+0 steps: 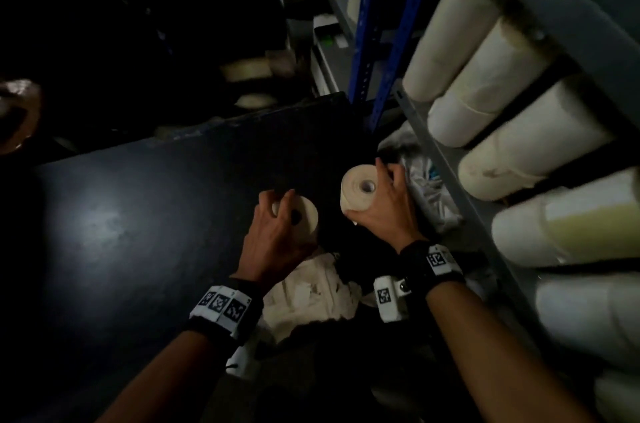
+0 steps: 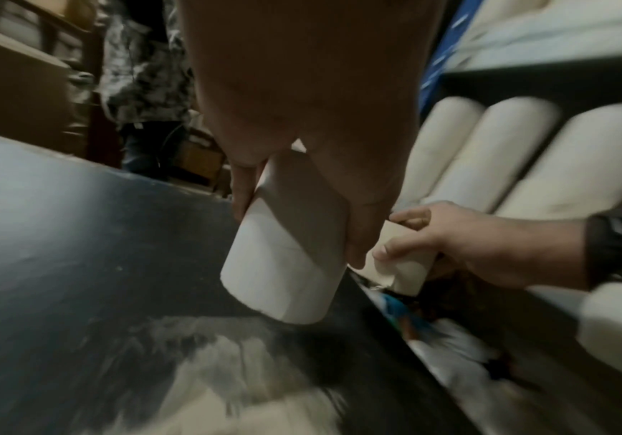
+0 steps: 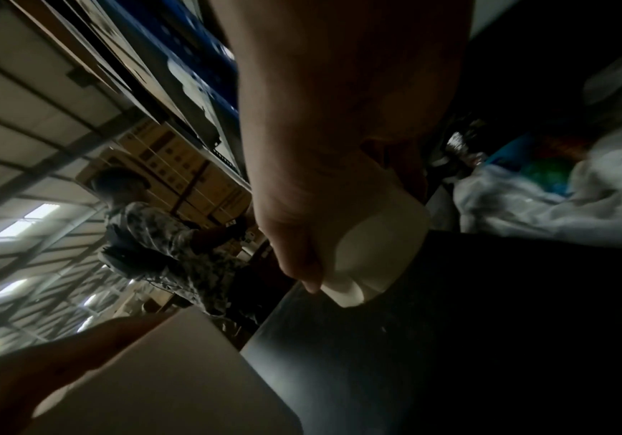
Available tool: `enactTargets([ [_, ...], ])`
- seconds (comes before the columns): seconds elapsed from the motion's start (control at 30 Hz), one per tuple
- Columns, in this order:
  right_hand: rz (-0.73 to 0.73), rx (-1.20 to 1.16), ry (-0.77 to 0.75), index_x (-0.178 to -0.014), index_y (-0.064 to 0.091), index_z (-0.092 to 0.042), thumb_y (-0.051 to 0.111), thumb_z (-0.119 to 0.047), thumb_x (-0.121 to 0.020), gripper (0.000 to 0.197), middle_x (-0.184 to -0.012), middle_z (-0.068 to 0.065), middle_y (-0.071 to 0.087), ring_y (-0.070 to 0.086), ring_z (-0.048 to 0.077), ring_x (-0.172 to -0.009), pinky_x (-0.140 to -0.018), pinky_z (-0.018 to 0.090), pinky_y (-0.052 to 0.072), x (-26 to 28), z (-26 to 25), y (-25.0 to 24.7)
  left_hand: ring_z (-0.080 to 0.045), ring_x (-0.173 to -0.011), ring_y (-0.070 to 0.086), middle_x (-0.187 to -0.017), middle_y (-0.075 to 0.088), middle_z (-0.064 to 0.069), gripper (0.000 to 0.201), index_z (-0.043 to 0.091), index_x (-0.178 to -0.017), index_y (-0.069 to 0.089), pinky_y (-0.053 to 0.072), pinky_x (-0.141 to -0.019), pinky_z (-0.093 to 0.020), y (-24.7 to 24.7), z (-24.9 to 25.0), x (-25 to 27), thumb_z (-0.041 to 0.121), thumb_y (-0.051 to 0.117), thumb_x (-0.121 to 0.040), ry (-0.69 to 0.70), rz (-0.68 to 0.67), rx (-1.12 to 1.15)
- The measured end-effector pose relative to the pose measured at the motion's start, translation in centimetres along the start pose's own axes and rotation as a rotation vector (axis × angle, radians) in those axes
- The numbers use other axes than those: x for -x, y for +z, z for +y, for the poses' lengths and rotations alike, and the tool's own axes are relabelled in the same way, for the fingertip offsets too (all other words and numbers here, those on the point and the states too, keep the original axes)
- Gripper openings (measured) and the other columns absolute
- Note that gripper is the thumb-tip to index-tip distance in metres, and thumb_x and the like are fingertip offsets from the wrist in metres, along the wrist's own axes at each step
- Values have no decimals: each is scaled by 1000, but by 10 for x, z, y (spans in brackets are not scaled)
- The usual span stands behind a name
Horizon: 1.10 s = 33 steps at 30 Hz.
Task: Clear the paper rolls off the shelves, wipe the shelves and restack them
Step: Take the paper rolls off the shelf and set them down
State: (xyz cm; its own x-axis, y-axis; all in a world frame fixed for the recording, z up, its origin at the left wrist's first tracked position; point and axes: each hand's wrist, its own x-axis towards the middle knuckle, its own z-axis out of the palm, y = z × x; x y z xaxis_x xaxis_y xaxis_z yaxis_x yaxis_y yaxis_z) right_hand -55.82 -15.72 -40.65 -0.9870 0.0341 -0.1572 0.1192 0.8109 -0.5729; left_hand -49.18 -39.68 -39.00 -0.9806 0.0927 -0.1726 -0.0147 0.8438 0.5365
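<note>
Head view: dim storeroom. Left hand (image 1: 277, 239) gripped a pale paper roll (image 1: 306, 214) from above, fingers curled over its top end, above the dark counter (image 1: 138, 214). Right hand (image 1: 384, 204) held a second roll (image 1: 358, 188), thumb and fingers wrapped round its side, hollow core facing the camera; this roll sat at the counter's right edge, near the shelf. Grey metal shelf (image 1: 446, 159) to the right carried a row of large cream rolls (image 1: 512, 131) lying side by side, touching. A blue upright (image 1: 363, 41) stood beyond. Crumpled white cloth (image 1: 311, 291) lay below the hands, between the wrists. Both wrists wore bands with black-and-white markers.

Left wrist view: left grip was closed round its roll (image 2: 283, 265), the roll tilted, lower end just above the counter (image 2: 78, 265); contact could not be told. Right hand (image 2: 488, 253) beside it held the other roll (image 2: 395, 262). Shelf rolls (image 2: 518, 159) behind.

Right wrist view: right grip wrapped the second roll (image 3: 372, 250), thumb (image 3: 294, 250) down its side, over the counter edge (image 3: 413, 323). A person in a patterned top (image 3: 160, 241) stood in the background, blurred. Bundled white plastic (image 3: 544, 200) lay to the right.
</note>
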Motion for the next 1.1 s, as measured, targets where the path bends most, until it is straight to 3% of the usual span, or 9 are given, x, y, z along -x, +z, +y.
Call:
enactTargets([
  [0.13,4,-8,-36,-162,26,-14,96,-44,-64,123,-151,7,28,47,29,-132,-105,38,47,-61,3,18,-29,-121,55,-147,25,-6,107,22,-156,32,62,-79,-47,11,-15,-59,58,86,-71,-20,30,-37],
  [0.33,73,-47,-27,-159,30,-17,96,-41,-59,123,-146,5,31,46,26,-130,-104,33,45,-90,24,37,-37,-128,50,-149,26,-12,114,22,-160,26,58,-92,-53,25,-13,-173,62,81,-68,-20,74,-53],
  [0.47,143,-61,-33,-157,35,-15,96,-45,-58,120,-139,5,36,44,20,-124,-102,28,43,-89,39,45,-39,-129,46,-149,30,-16,110,17,-161,29,58,-87,-52,40,4,-235,53,85,-74,13,85,-67],
  [0.57,144,-60,-18,-156,36,-11,95,-46,-56,121,-143,6,36,48,25,-126,-103,35,48,-87,45,50,-39,-133,44,-154,28,-14,105,19,-161,28,60,-83,-54,54,4,-260,52,83,-79,62,86,-72],
  [0.63,144,-52,-27,-156,36,-11,93,-50,-56,122,-144,7,36,48,28,-128,-103,38,49,-87,47,50,-38,-135,44,-158,27,-13,106,21,-164,23,59,-87,-53,62,-4,-264,51,82,-81,114,102,-43],
  [0.73,160,-54,-47,-156,37,-11,93,-47,-56,120,-144,9,38,48,28,-127,-104,40,49,-89,39,46,-37,-143,43,-166,22,-11,116,18,-167,11,50,-109,-50,64,-35,-250,43,85,-81,169,121,38],
  [0.83,192,-51,-106,-156,37,-13,92,-51,-59,118,-143,8,39,49,25,-125,-99,30,46,-96,20,35,-39,-156,22,-174,10,-11,118,18,-168,4,29,-124,-58,64,-89,-213,51,80,-83,-8,20,-36],
  [0.93,244,-44,-160,-158,35,-16,93,-52,-61,119,-146,6,38,48,22,-126,-93,30,46,-110,-8,18,-35,-158,-22,-172,-24,8,115,37,-165,-12,-2,-118,-75,67,-131,-176,85,54,-84,-235,-211,-204],
  [1.1,282,-51,-234,-159,33,-13,93,-53,-62,121,-149,7,38,46,18,-130,-97,17,39,-147,-53,12,-34,-153,-35,-168,-33,15,120,43,-162,-19,-4,-112,-84,61,-132,-181,86,57,-80,-268,-322,-172],
])
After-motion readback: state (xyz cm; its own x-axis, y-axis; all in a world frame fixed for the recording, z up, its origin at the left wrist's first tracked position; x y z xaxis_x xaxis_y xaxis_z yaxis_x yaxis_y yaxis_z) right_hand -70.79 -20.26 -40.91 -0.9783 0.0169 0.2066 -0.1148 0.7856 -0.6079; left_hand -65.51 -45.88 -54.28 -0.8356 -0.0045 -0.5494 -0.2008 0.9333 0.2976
